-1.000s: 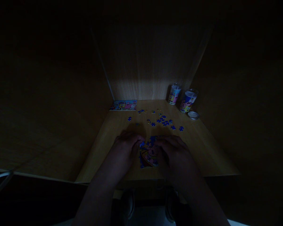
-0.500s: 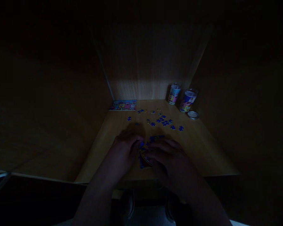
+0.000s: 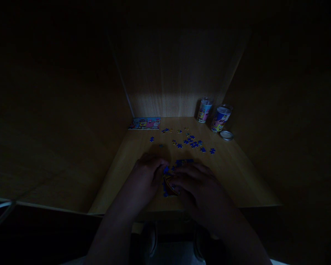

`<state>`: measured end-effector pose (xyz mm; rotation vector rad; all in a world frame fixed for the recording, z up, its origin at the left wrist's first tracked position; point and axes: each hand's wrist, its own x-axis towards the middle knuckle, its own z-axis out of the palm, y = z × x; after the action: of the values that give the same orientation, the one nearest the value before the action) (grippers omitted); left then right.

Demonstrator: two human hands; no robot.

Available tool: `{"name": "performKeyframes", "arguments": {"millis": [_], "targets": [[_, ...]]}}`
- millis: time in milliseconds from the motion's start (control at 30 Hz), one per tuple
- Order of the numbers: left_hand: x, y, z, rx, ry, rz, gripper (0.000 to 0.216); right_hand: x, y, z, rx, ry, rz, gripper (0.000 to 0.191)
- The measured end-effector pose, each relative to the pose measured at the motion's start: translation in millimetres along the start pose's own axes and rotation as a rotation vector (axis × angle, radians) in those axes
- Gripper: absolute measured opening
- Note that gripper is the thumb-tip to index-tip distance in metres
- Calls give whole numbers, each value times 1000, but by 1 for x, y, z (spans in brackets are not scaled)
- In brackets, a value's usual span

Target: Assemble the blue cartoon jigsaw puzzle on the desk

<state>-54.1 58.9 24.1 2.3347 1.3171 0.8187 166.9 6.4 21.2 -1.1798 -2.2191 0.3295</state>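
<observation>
A partly joined jigsaw puzzle (image 3: 170, 188) in blue, red and yellow lies near the front of the wooden desk (image 3: 121, 165). At its upper left, my left hand (image 3: 149, 171) pinches a blue puzzle piece (image 3: 166, 170) between thumb and index finger. My right hand (image 3: 195, 182) rests over the puzzle's right side, fingers bent and touching it; its palm and part of the puzzle below are hidden. Just past the right fingertips lies another joined strip of puzzle (image 3: 183, 162). The light is very dim.
Several loose blue and yellow pieces (image 3: 193, 144) are scattered beyond my hands. A colourful cartoon picture sheet (image 3: 145, 123) lies at the back left. Two printed cans (image 3: 204, 111) with clear tops stand at the back right, beside a round lid (image 3: 226, 135). Wooden panels enclose the desk.
Both hands hold nearly the same pose. The whole view has shifted very slightly; the scattered pieces and cans stay in place on the desk.
</observation>
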Motion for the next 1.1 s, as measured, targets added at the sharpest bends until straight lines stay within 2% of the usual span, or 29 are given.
{"name": "performKeyframes", "arguments": {"millis": [267, 633, 767, 967, 1100], "targets": [[2, 0, 2, 53, 4, 14, 16, 1, 0, -2, 24, -16, -1, 28], [2, 3, 0, 39, 86, 17, 18, 0, -1, -2, 12, -17, 4, 26], [1, 5, -3, 55, 63, 53, 27, 1, 0, -2, 12, -5, -2, 26], [1, 6, -5, 70, 39, 78, 30, 2, 0, 0, 13, 9, -10, 24], [-2, 8, -9, 137, 105, 93, 25, 0, 1, -2, 56, 46, -22, 29]]}}
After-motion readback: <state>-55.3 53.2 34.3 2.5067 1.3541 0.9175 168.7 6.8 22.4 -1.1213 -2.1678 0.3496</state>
